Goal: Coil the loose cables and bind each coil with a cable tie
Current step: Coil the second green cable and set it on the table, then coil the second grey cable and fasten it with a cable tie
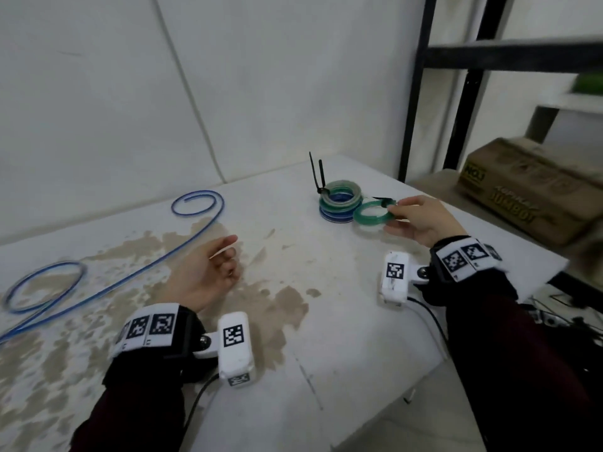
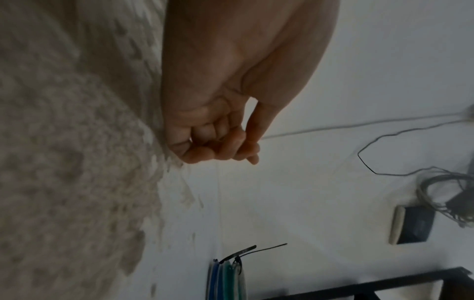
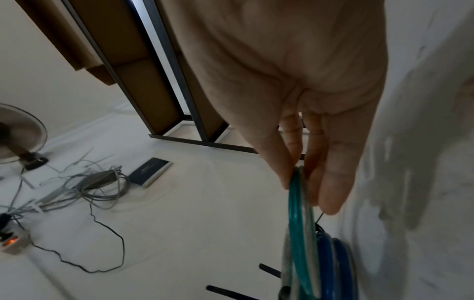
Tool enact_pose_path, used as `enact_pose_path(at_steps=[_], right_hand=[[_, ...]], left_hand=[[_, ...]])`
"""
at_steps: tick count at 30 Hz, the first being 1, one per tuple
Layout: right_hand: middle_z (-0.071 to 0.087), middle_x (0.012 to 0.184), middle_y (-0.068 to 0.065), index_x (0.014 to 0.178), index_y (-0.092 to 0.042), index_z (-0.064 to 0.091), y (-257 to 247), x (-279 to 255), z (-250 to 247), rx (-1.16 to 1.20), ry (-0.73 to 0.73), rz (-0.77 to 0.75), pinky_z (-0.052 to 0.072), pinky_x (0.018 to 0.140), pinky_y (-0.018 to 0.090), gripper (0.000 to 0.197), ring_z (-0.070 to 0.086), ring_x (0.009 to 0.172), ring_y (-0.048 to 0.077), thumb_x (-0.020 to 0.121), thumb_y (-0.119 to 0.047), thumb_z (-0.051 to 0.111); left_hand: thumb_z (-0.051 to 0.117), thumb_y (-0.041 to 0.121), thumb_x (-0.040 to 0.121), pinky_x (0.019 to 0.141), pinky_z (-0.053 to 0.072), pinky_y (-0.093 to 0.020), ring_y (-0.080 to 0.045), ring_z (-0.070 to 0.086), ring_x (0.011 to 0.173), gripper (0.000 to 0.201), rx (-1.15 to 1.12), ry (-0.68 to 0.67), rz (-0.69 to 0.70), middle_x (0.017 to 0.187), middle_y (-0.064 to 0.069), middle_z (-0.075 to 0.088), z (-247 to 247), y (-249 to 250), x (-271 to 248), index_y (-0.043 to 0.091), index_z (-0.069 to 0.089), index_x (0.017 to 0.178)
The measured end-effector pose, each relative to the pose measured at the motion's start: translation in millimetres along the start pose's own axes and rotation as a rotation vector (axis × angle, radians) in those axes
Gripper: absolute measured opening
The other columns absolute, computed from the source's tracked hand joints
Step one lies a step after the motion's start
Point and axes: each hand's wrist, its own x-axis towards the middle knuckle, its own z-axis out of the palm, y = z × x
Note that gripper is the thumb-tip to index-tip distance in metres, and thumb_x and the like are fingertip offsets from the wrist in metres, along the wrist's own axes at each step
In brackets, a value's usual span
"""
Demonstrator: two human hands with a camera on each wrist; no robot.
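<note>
Your right hand (image 1: 421, 220) pinches the green coil (image 1: 373, 213) at its 3 o'clock edge, just beside the stack of bound coils (image 1: 340, 202) at the table's (image 1: 326, 321) 1 o'clock corner. Only the right wrist view shows thumb and fingers (image 3: 330, 186) clamping the coil's rim edge-on. The loose blue cable (image 1: 130, 275) lies at 10 o'clock. Your left hand (image 1: 208, 272) hovers palm-up, fingers loosely curled, empty; the left wrist view confirms nothing held.
</note>
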Motion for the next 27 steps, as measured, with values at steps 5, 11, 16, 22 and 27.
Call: enact_pose_path(at_steps=[5,11,16,22,27], right_hand=[[0.059,0.074,0.018,0.075,-0.002,0.055,6.1,6.1,6.6,-0.143,0.024,0.066,0.056,0.042,0.033,0.015,0.060,0.036,0.015,0.087,0.005,0.060],[0.058,0.075,0.018,0.082,0.000,0.056,5.5,4.7,3.0,-0.325,-0.015,0.148,0.057,0.052,0.034,0.011,0.058,0.061,0.025,0.090,-0.006,0.061],[0.057,0.083,0.016,0.091,0.002,0.062,4.3,5.0,5.2,-0.505,0.023,0.085,0.053,0.080,0.044,0.020,0.057,0.069,0.028,0.087,-0.018,0.064],[0.059,0.101,0.008,0.104,-0.009,0.061,1.4,-7.6,13.0,-0.613,0.056,-0.017,0.050,0.077,0.036,0.023,0.056,0.087,0.023,0.090,-0.028,0.059],[0.059,0.087,0.004,0.098,-0.010,0.064,-6.2,-33.0,41.1,-0.577,0.035,-0.239,0.046,0.075,0.033,0.018,0.055,0.087,0.022,0.093,-0.026,0.057]], left_hand=[[0.043,0.018,0.097,0.053,0.036,-0.021,-0.009,0.036,0.038,0.021,-0.030,0.063,0.008,0.051,0.002,0.047,-12.4,-4.3,8.2,0.010,0.059,0.085],[0.094,0.010,0.022,0.050,0.049,-0.020,-0.012,0.046,0.042,0.070,-0.161,-0.047,0.025,0.054,-0.003,0.051,-36.7,-1.5,16.5,0.004,0.063,0.084],[0.094,0.012,0.005,0.050,0.050,-0.021,-0.013,0.048,0.041,0.086,-0.181,-0.101,0.051,0.053,-0.004,0.052,-39.2,-1.7,16.1,0.004,0.062,0.084],[0.046,0.015,0.094,0.048,0.047,-0.018,-0.010,0.047,0.041,0.016,-0.155,0.014,0.059,0.050,-0.001,0.050,-32.3,-7.3,14.6,0.006,0.058,0.086],[0.039,0.017,0.099,0.048,0.045,-0.017,-0.010,0.043,0.039,0.025,-0.177,0.028,0.027,0.050,-0.001,0.050,-29.9,-5.7,7.2,0.006,0.058,0.087]])
